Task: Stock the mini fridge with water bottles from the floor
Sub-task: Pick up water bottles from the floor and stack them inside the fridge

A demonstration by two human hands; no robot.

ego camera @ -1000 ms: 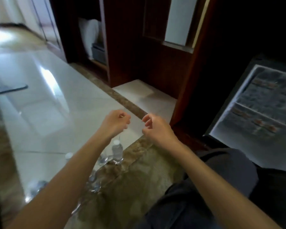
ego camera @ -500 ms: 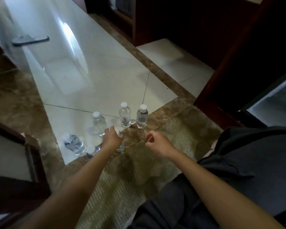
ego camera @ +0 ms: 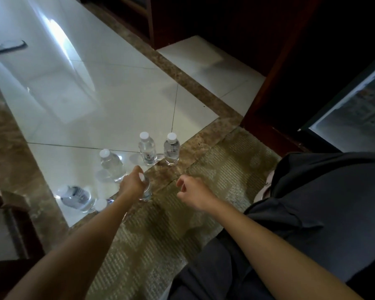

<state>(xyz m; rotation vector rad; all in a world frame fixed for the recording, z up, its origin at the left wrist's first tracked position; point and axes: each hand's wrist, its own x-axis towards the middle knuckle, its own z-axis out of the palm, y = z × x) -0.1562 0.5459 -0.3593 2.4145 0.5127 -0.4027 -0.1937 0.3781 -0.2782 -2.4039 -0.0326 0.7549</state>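
Observation:
Several clear water bottles with white caps stand on the floor. Two stand side by side, one [ego camera: 147,149] on the left and one [ego camera: 172,149] on the right. A third [ego camera: 111,164] stands to their left, and two more [ego camera: 76,197] stand further left, one partly behind my forearm. My left hand [ego camera: 133,184] is wrapped around the top of the nearest bottle [ego camera: 147,190], whose cap shows between my fingers. My right hand [ego camera: 193,192] hovers loosely curled beside it, holding nothing. The open mini fridge [ego camera: 355,113] shows at the right edge.
Glossy white tiles [ego camera: 100,100] with a brown marble border [ego camera: 195,83] cover the floor, and a patterned rug [ego camera: 182,213] lies under my arms. A dark wooden cabinet [ego camera: 279,61] stands beside the fridge. My dark-clothed knee [ego camera: 323,202] is at the right. Dark furniture [ego camera: 9,224] is at the left.
The view has tilted down from the cabinet and fridge door to the floor. My left hand has dropped onto the nearest bottle and closed around it. My right hand has lowered alongside.

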